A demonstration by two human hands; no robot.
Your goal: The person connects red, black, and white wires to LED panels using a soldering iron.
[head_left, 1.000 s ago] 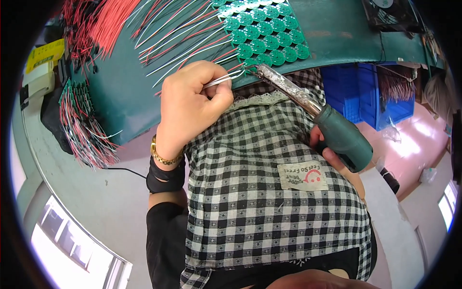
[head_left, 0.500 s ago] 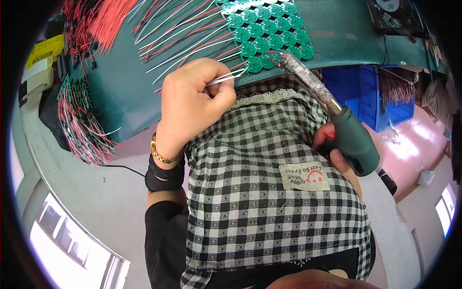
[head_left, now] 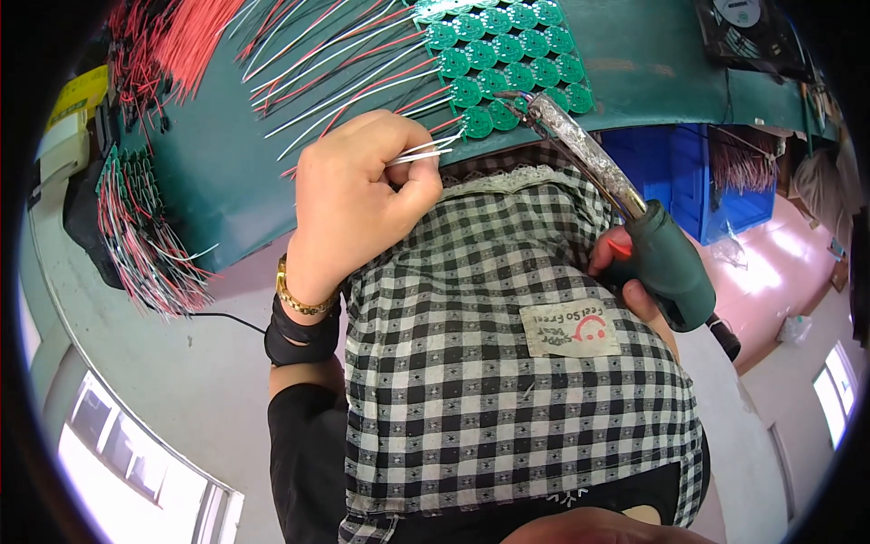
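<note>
My left hand (head_left: 367, 186) pinches several thin white wires (head_left: 421, 155), whose free ends point at the nearest row of a green circuit board panel (head_left: 485, 82). That panel is made of round boards, and red, black and white wires (head_left: 340, 68) run out from its left side. In my right hand (head_left: 630, 272) is a soldering gun (head_left: 671, 263) with a dark green body, a red trigger and a long metal barrel. Its tip (head_left: 517, 98) hovers over or touches the near rows of the panel; I cannot tell which.
The dark green table (head_left: 231, 181) holds bundles of red wires (head_left: 195, 45) at the far left. Wired boards (head_left: 145, 236) hang over its left edge. A black fan (head_left: 752, 32) sits at the far right. Below the right edge is a blue bin (head_left: 662, 177) beside more wires (head_left: 743, 163).
The soldering gun's tip has shifted slightly left over the panel. My left hand keeps its pinch on the white wires and has hardly moved.
</note>
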